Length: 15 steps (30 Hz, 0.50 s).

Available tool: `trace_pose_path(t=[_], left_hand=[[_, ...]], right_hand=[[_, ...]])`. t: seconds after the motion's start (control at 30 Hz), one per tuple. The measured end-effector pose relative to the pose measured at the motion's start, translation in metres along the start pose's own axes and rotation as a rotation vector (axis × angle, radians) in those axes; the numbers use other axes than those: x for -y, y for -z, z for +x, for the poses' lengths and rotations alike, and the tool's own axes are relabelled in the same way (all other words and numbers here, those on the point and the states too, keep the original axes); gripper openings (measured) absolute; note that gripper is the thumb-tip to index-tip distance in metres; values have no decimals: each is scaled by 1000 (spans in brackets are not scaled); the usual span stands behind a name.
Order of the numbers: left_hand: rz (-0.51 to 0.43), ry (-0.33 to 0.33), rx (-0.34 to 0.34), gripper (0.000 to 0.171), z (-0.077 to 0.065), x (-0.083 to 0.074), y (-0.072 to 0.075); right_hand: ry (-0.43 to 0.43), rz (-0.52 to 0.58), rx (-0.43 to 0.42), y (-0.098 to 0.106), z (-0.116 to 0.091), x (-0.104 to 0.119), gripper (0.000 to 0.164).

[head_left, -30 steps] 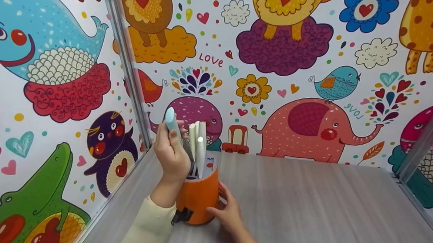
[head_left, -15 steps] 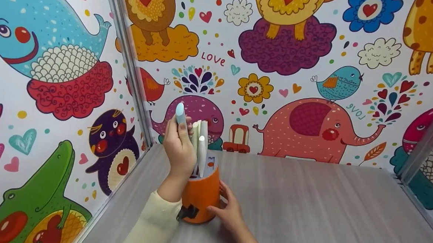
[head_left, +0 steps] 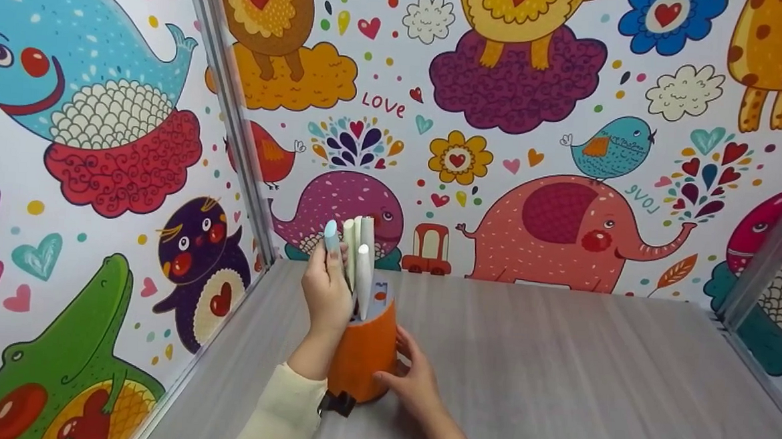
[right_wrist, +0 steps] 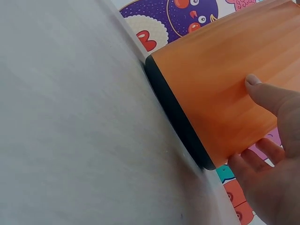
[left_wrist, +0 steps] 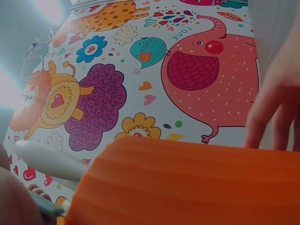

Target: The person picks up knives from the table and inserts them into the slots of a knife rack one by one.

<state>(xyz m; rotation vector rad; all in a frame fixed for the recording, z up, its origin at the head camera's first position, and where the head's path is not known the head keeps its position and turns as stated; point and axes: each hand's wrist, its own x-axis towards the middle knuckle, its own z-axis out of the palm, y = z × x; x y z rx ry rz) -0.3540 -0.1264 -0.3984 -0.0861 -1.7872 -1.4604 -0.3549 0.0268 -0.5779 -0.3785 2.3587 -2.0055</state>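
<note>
An orange knife block (head_left: 362, 358) with a slanted top stands upright on the table. Several knives with pale handles (head_left: 363, 271) stick up out of it. My left hand (head_left: 326, 303) grips a knife by its light blue handle (head_left: 331, 233), just left of the pale ones. In the left wrist view, a little of its blade shows by the block's rim; the block and my hand hide the rest. My right hand (head_left: 417, 381) holds the block's right side low down, the thumb (right_wrist: 269, 96) on the near face and the fingers (right_wrist: 253, 161) round the far side.
The wood-grain table (head_left: 557, 375) stretches to the right of the block. Walls with printed cartoon animals (head_left: 551, 234) stand behind and to the left. A black strap piece (head_left: 339, 403) hangs at my left wrist.
My left hand has shifted right and the blue handle has come lower, closer to the pale handles. The blade seen a second ago is now hidden. My right hand stays on the block.
</note>
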Motion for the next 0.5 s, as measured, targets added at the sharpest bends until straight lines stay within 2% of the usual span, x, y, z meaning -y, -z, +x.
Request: trace_pose_path(t=[0.13,0.23,0.5], left_hand=[[56,62,37,31,-10,8,-3],[89,69,37,29,-13,11,-1],[64,89,22,33,-14,16,4]], right_hand=[[16,-1,-10,4,-2,-1,93],[33,2,-8,3,-2,-1,92],[41,18,-1,2,-2,1,91]])
